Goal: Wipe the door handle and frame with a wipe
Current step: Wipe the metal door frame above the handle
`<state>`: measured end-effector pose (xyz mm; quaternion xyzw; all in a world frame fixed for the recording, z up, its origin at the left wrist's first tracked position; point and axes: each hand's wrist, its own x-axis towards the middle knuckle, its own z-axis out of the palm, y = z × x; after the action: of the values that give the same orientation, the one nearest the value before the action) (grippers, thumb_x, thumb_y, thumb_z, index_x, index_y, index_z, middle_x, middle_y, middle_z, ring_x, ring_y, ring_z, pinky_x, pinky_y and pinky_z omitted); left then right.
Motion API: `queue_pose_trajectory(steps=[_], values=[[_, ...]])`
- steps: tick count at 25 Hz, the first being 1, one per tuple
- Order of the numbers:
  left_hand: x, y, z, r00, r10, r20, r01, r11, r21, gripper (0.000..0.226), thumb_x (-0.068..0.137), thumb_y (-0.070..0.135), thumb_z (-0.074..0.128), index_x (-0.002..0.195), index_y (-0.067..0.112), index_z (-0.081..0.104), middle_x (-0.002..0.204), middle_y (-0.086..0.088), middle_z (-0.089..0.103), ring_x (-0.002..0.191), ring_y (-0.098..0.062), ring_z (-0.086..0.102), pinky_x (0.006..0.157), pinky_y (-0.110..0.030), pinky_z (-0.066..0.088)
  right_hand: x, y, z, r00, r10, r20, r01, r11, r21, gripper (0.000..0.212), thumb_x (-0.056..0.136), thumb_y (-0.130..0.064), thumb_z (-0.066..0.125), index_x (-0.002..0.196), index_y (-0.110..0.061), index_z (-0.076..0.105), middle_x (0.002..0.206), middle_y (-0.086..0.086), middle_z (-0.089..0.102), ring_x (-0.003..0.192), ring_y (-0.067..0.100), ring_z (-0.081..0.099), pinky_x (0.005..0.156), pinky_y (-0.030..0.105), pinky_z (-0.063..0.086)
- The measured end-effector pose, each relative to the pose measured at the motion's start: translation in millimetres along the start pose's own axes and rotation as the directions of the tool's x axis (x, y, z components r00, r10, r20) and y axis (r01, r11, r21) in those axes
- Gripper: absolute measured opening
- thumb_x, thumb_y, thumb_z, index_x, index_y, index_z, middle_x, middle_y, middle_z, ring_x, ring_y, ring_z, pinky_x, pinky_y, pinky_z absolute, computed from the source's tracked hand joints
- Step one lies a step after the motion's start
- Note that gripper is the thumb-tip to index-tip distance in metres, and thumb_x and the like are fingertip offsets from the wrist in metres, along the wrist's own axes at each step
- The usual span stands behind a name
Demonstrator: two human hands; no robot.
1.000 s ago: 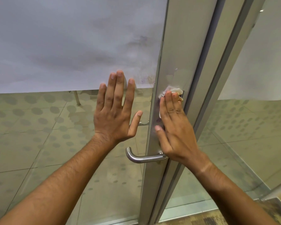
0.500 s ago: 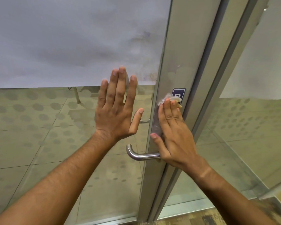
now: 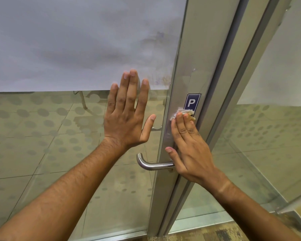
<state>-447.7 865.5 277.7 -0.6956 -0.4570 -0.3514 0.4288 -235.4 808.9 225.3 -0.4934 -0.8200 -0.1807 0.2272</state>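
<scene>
Wipe (image 3: 183, 113) under right hand (image 3: 189, 148) on frame (image 3: 195, 49), left hand (image 3: 127, 119) flat on glass (image 3: 59, 136)

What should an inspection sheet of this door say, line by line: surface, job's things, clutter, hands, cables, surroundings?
Surface: metal door frame, with a blue P sticker on it.
Job's things: white wipe pressed on the frame just below the sticker; door handle lower down, not gripped.
Clutter: nothing seen.
Hands: left hand flat on the glass panel; right hand presses the wipe with straight fingers.
Cables: nothing seen.
Surroundings: glass frosted in its upper part; tiled floor behind it.
</scene>
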Motion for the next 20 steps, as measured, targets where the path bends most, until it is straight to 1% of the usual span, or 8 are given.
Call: queue_pose_trajectory(steps=[3,5,8,10,12,15,17,20], values=[[-0.2,0.4,0.2,1.000,-0.001,-0.006,0.001,1.000,0.001,0.086,0.092,0.052,0.045,0.155,0.001,0.017,0.157,-0.026,0.010,0.148,-0.038,0.007,0.124,-0.045,-0.006,-11.5,11.3,-2.4,0.994,-0.075,0.081,0.081,0.994,-0.074,0.067,0.100,-0.042,0.030,0.154,-0.005,0.016,0.164,0.014,0.007,0.152,0.024,0.003,0.122,0.043,0.014],[0.0,0.5,-0.1,1.000,-0.001,-0.006,0.001,1.000,-0.003,0.086,0.092,0.051,0.046,0.155,0.002,0.017,0.157,-0.026,0.010,0.148,-0.039,0.007,0.124,-0.045,-0.006,-17.2,17.9,-6.2,0.994,-0.061,0.096,0.070,0.993,-0.094,0.066,0.100,-0.041,0.030,0.154,-0.006,0.018,0.163,0.012,0.009,0.152,0.022,0.005,0.122,0.042,0.015],[0.7,0.9,-0.6,1.000,-0.002,0.001,0.002,1.000,0.003,0.086,0.092,0.051,0.045,0.155,0.001,0.016,0.157,-0.026,0.009,0.148,-0.039,0.007,0.124,-0.045,-0.006,-16.0,10.2,-5.8,0.998,0.021,0.056,-0.021,1.000,-0.002,0.067,0.099,-0.039,0.031,0.155,-0.005,0.015,0.164,0.011,0.005,0.152,0.022,0.002,0.124,0.036,0.007],[1.1,0.9,-0.8,1.000,-0.004,0.003,0.004,1.000,-0.001,0.086,0.092,0.051,0.045,0.155,0.001,0.016,0.157,-0.026,0.009,0.147,-0.038,0.008,0.124,-0.045,-0.007,-13.7,3.1,-1.7,0.997,0.031,0.072,-0.033,0.999,0.024,0.068,0.100,-0.039,0.030,0.155,-0.004,0.011,0.164,0.012,0.000,0.152,0.024,-0.002,0.124,0.036,0.003],[0.7,0.8,-0.5,1.000,-0.005,-0.002,0.005,1.000,-0.003,0.086,0.092,0.051,0.045,0.155,0.001,0.017,0.156,-0.026,0.010,0.147,-0.040,0.010,0.124,-0.045,-0.006,-15.4,5.6,-0.4,0.990,-0.039,0.135,0.045,0.998,-0.044,0.067,0.101,-0.042,0.025,0.155,-0.004,0.013,0.164,0.014,0.002,0.152,0.024,-0.002,0.124,0.038,0.005],[-0.2,0.7,-0.8,1.000,-0.002,-0.008,0.002,1.000,-0.004,0.086,0.091,0.051,0.046,0.155,0.001,0.018,0.156,-0.027,0.011,0.147,-0.041,0.011,0.124,-0.046,-0.005,-21.7,19.7,-4.4,0.974,-0.102,0.200,0.134,0.979,-0.153,0.067,0.102,-0.048,0.021,0.153,-0.005,0.022,0.162,0.014,0.015,0.152,0.023,0.005,0.123,0.039,0.010],[-0.4,1.1,-1.0,1.000,-0.002,-0.008,0.002,1.000,0.005,0.086,0.091,0.051,0.047,0.155,0.001,0.019,0.157,-0.027,0.011,0.147,-0.040,0.010,0.124,-0.045,-0.005,-24.8,21.2,-5.5,0.981,-0.060,0.184,0.091,0.982,-0.168,0.067,0.102,-0.049,0.020,0.153,-0.006,0.023,0.162,0.013,0.017,0.152,0.023,0.006,0.123,0.038,0.011],[0.3,2.1,-1.1,1.000,-0.003,0.002,0.003,1.000,0.011,0.086,0.091,0.051,0.046,0.155,0.001,0.017,0.157,-0.026,0.010,0.147,-0.040,0.010,0.124,-0.045,-0.006,-22.2,9.5,1.2,0.994,0.020,0.112,-0.006,0.992,-0.125,0.069,0.101,-0.049,0.022,0.155,-0.006,0.016,0.164,0.013,0.007,0.152,0.024,0.002,0.124,0.038,0.006]])
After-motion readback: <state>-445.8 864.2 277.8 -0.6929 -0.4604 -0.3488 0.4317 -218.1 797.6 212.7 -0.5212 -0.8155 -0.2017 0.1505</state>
